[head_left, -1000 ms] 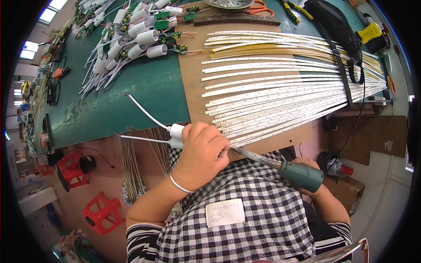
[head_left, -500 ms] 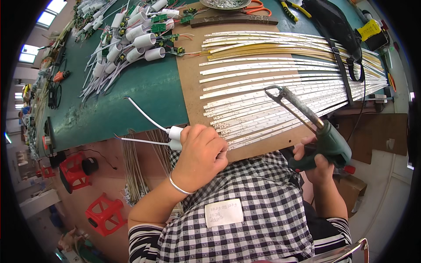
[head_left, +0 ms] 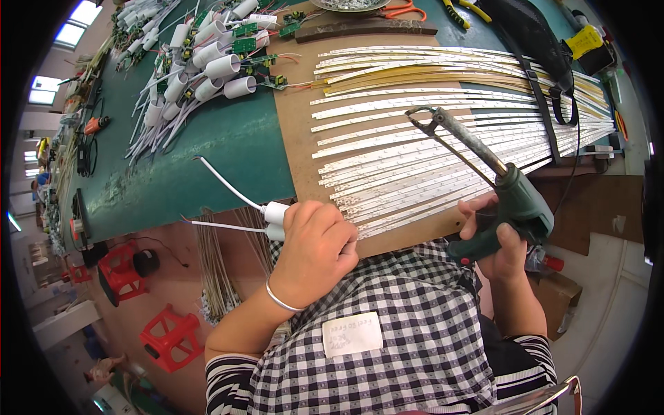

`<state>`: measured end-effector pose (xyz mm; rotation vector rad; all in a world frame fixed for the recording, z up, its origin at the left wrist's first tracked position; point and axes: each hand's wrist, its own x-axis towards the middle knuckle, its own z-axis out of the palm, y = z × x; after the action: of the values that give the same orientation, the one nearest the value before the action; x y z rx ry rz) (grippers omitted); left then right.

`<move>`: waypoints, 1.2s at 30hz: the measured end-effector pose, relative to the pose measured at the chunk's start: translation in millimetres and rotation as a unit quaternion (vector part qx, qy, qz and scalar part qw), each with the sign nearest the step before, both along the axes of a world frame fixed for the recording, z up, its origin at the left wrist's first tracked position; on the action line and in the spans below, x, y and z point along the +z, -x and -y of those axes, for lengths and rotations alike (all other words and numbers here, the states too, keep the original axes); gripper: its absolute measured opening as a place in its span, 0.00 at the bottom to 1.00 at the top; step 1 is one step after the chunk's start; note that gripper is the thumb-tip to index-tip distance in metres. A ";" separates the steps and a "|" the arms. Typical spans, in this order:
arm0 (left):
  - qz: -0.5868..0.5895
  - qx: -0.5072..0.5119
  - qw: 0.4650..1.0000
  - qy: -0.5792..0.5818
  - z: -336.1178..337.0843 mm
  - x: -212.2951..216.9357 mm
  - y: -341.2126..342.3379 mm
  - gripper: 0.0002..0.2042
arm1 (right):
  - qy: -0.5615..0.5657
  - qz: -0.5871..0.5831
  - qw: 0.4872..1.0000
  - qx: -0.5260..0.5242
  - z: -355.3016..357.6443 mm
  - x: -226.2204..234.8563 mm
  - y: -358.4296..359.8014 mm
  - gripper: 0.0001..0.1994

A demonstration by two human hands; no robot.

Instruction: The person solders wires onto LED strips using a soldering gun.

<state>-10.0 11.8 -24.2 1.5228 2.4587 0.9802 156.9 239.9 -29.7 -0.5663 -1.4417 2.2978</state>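
**Two white plastic cylinders (head_left: pixel 275 211) in the left hand (head_left: pixel 315 238), a dark-green pistol-shaped soldering gun (head_left: pixel 517 197) in the right hand (head_left: pixel 508 254)**

The left fingers are curled together, clamped on the cylinders, whose ends poke out just left of the knuckles; thin white cables (head_left: pixel 232 185) trail farther left. The right fingers and thumb are clamped on the soldering gun's handle; its grey metal barrel (head_left: pixel 474 142) slants up and left beyond them, over long thin white strips (head_left: pixel 387 171). The strips fan rightward from just beyond the left fingers, across a flat brown board (head_left: pixel 294 131).
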 end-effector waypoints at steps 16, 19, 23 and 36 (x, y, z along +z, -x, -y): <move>0.063 -0.026 0.995 0.078 21.1 27.7 20.8 0.19 | 0.032 -0.018 0.999 -0.016 -6.6 -5.3 7.7 0.27; 0.024 -0.038 0.991 0.130 36.2 29.3 32.7 0.21 | 0.034 -0.017 0.999 -0.015 -6.7 -5.0 8.4 0.27; 0.012 -0.055 0.989 0.140 41.0 27.9 35.9 0.20 | 0.012 -0.017 1.000 -0.006 -9.7 -10.1 6.2 0.31; -0.038 -0.087 0.994 0.055 37.1 16.8 32.9 0.17 | 0.025 0.001 1.000 -0.006 -6.0 -2.7 10.0 0.27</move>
<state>-42.9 -25.3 -7.4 1.7317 2.3361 0.7591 146.9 245.8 -32.3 -0.5889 -1.3827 2.3303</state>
